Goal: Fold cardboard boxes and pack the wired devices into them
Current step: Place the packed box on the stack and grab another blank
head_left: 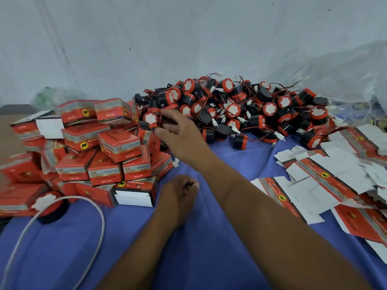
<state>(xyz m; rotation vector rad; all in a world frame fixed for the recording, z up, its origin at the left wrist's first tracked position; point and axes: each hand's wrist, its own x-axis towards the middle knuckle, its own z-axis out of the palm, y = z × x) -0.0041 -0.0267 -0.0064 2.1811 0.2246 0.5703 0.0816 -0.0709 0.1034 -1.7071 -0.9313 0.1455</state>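
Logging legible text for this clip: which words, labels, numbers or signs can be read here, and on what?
"QTY: 1 PC", apparently, on a folded red cardboard box in the left pile.
Yellow round sign with a black animal, wordless, on the flat unfolded box blanks.
Other box print: too blurred to read.
Round red-and-black wired devices: no text visible.

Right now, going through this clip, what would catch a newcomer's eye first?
The big heap of red-and-black wired devices fills the back of the blue cloth. There the right hand curls its fingers round one wired device at the heap's left edge. On the left rises a tumbled stack of folded red boxes, and on the right lie flat, unfolded box blanks.
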